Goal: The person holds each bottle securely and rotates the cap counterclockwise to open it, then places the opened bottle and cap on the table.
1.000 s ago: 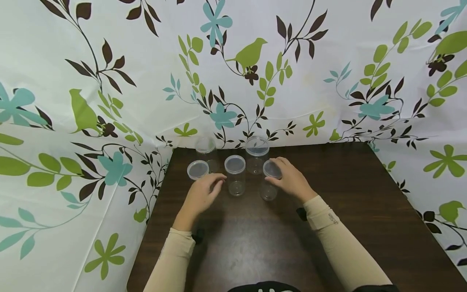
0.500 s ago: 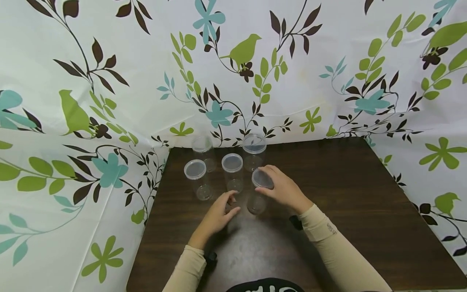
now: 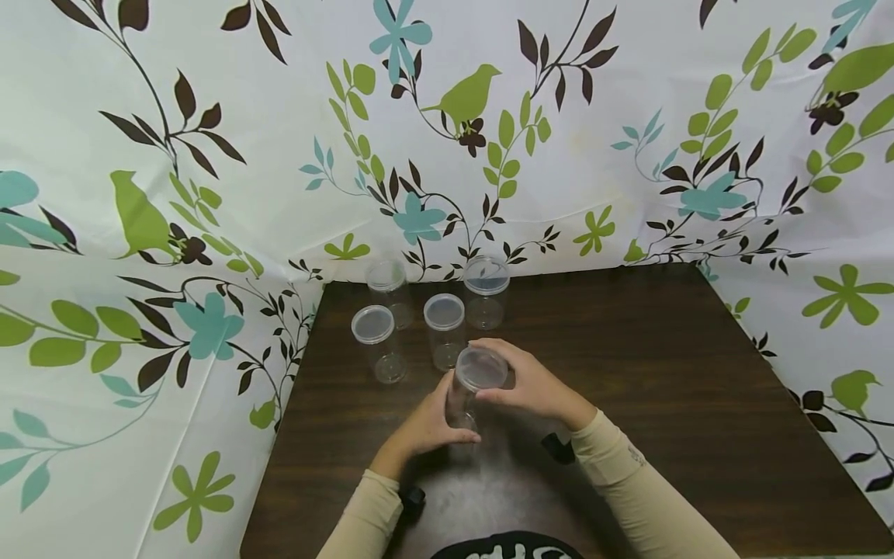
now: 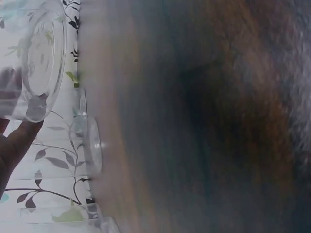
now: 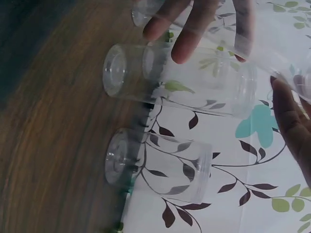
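A clear plastic jar with a translucent lid (image 3: pixel 482 369) is between my two hands in the head view. My right hand (image 3: pixel 536 388) grips it near the lid, thumb in front and fingers behind. Lower down, my left hand (image 3: pixel 429 425) curls round the jar's body, its thumb across the near side. The left wrist view has the jar's round base (image 4: pixel 43 60) raised above the table, tilted, with a finger close below it. At the upper right of the right wrist view, part of the jar shows beside a digit (image 5: pixel 291 124).
Several similar lidded jars stand upright at the back left: a front left one (image 3: pixel 377 345), a middle one (image 3: pixel 445 334), and two behind, left (image 3: pixel 391 291) and right (image 3: pixel 486 299). The dark wooden table (image 3: pixel 663 388) ends at a wall covering (image 3: pixel 594 155) printed with leaves and birds.
My right hand has brought the jar from the right end of the group toward me and slightly left. My left hand has moved right from the front left jar and now holds this one too.
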`<control>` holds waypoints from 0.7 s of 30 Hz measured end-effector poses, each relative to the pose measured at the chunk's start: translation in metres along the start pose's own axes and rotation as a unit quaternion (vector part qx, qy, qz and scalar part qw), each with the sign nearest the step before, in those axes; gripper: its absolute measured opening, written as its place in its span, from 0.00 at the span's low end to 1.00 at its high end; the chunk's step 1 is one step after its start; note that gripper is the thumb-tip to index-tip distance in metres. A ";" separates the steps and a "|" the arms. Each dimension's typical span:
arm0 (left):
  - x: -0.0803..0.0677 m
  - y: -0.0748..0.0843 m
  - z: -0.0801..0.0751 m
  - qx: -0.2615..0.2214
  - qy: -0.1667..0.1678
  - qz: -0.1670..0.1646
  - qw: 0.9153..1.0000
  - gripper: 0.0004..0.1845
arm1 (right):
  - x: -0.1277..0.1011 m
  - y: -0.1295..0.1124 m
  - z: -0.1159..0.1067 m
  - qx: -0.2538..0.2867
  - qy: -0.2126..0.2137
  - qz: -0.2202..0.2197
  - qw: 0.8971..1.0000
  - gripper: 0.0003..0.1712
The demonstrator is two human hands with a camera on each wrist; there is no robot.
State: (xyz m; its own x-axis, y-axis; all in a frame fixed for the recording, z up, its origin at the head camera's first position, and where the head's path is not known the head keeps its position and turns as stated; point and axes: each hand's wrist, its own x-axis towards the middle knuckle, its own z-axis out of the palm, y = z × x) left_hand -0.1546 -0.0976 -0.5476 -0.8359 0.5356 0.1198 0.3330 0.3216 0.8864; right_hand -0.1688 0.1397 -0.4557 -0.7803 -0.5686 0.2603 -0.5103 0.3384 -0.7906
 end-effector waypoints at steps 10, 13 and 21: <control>-0.001 0.004 -0.002 -0.082 -0.047 0.013 0.995 0.54 | -0.004 0.017 0.015 0.135 0.027 -0.016 0.990 0.49; -0.001 0.001 0.000 -0.093 -0.053 0.018 0.994 0.51 | -0.004 0.024 0.022 0.191 0.033 -0.026 0.981 0.46; -0.003 -0.005 0.008 -0.045 0.008 0.014 0.999 0.49 | 0.000 0.027 0.038 0.221 0.076 -0.005 0.972 0.37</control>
State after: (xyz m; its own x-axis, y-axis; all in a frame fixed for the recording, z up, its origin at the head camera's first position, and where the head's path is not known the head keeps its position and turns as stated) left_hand -0.1503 -0.0946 -0.5556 -0.8333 0.5315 0.1521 0.3173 0.2346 0.9189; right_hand -0.1694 0.1203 -0.4982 -0.8377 -0.4417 0.3211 -0.3387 -0.0411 -0.9400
